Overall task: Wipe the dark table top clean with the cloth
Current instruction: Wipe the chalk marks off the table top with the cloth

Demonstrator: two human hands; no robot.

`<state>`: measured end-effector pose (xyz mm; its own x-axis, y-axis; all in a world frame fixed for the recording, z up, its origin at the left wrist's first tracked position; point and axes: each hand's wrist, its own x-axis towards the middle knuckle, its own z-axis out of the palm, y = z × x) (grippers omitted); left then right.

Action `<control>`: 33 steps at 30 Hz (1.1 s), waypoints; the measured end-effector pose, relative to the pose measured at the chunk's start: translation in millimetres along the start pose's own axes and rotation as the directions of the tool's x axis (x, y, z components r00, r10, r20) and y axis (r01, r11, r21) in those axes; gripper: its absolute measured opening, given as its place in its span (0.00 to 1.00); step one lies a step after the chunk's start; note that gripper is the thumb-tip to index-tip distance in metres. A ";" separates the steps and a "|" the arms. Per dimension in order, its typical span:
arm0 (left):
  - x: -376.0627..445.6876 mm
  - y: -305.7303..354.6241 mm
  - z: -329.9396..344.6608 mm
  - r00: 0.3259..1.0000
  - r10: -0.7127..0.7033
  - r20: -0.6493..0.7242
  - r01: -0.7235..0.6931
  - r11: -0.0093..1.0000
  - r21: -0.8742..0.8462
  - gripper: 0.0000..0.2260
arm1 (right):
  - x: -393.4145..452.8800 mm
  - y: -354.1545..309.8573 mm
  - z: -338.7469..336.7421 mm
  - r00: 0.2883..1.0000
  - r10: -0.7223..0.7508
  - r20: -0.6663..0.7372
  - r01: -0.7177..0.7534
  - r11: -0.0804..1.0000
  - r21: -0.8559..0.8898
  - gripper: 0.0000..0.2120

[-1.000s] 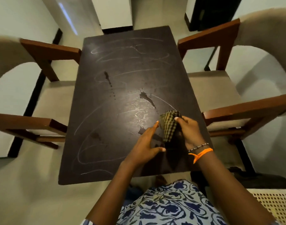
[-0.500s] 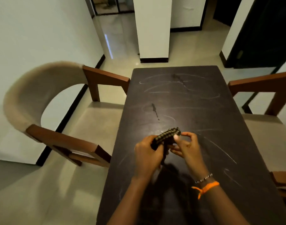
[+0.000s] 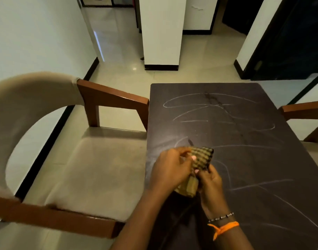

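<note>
Both hands pinch the checked cloth [image 3: 201, 158] above the table top's [image 3: 253, 159] left edge: the left hand [image 3: 170, 168] grips its upper fold, the right hand [image 3: 211, 184] its lower part, apparently refolding it into a pad, since chalk scribbles [image 3: 217, 112] cover the whole surface.

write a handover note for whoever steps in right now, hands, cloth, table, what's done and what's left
Left hand: closed on the upper part of the folded yellow-and-black checked cloth.
Right hand: gripping the cloth's lower end; an orange string band and a beaded bracelet are on that wrist.
Cloth: held up in both hands above the near left part of the dark rectangular table top, not pressed to the surface.
Done: no area looks wiped clean.
Left: white chalk-like scribbles run across most of the top, with a dark smear near the far end. Lay the cloth down and wipe the whole top.
</note>
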<state>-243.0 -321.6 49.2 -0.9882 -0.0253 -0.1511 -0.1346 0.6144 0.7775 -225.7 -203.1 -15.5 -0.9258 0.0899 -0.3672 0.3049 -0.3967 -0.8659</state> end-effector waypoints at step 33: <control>202.9 -105.3 2.1 0.951 -0.308 -0.035 0.287 0.833 0.474 0.33 | 316.3 44.1 159.8 0.761 -0.026 0.648 0.607 -0.326 -0.725 0.30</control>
<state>-429.3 -389.8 -64.6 -0.9008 -0.2407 -0.3613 -0.3608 0.8780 0.3145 -540.8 -338.1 -115.5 -0.8573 -0.5135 -0.0363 -0.4990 0.8463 -0.1866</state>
